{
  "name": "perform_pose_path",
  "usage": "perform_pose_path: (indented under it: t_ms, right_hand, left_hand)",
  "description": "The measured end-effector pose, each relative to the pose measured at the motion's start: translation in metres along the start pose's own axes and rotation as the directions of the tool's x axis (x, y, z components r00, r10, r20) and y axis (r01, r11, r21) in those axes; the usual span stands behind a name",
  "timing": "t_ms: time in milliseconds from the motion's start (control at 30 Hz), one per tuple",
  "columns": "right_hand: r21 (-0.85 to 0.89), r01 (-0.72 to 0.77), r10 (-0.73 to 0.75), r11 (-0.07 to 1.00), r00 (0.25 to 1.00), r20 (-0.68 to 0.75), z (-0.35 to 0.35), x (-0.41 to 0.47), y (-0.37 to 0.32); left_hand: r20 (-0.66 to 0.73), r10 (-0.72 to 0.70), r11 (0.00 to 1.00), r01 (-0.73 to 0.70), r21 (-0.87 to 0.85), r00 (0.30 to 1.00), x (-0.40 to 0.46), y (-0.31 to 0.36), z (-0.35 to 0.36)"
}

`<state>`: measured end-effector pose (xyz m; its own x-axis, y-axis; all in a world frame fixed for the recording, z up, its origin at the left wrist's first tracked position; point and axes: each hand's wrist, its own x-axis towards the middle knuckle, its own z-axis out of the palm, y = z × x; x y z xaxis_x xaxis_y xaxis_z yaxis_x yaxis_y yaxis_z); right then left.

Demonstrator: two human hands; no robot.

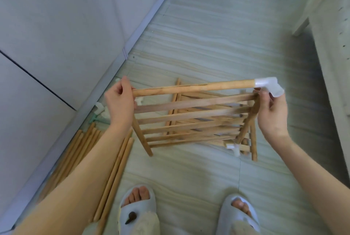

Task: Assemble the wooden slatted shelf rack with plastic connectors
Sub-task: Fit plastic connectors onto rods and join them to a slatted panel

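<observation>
I hold a wooden slatted shelf panel (pixel 191 121) up above the floor, its thick round rail (pixel 193 87) on top. My left hand (pixel 119 105) grips the rail's bare left end. My right hand (pixel 270 113) grips the panel's right end just below a translucent plastic connector (pixel 269 85) fitted on the rail. A second connector (pixel 233 148) sits on the panel's lower right corner. Another slatted panel (pixel 214 140) lies flat on the floor underneath, mostly hidden.
Several loose wooden rods (pixel 113 178) lie on the floor at left along a grey cabinet (pixel 56 26). Loose white connectors (pixel 101 110) lie by the cabinet's base. A white furniture piece (pixel 331 35) stands at right. My slippered feet (pixel 138 210) are at the bottom.
</observation>
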<state>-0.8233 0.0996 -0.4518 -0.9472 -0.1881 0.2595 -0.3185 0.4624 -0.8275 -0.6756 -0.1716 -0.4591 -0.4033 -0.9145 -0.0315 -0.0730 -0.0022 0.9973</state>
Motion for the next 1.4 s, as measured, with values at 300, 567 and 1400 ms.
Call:
perform_pose_path:
  t_ms: [300, 567, 1400]
  right_hand:
    - [-0.114, -0.065, 0.067, 0.991, 0.998, 0.021, -0.044, -0.047, 0.011]
    - [-0.165, -0.064, 0.065, 0.984, 0.998, 0.004, -0.034, -0.069, 0.025]
    - [-0.351, 0.321, 0.077, 0.88, 0.632, 0.771, 0.0, -0.086, -0.104]
  left_hand:
    - [0.021, 0.112, 0.992, -0.111, -0.06, 0.994, -0.023, 0.017, 0.003]
    - [0.021, 0.147, 0.982, -0.149, 0.116, 0.989, -0.029, -0.02, -0.01]
    - [0.034, -0.244, 0.97, 0.243, 0.022, 0.969, -0.07, -0.004, -0.029]
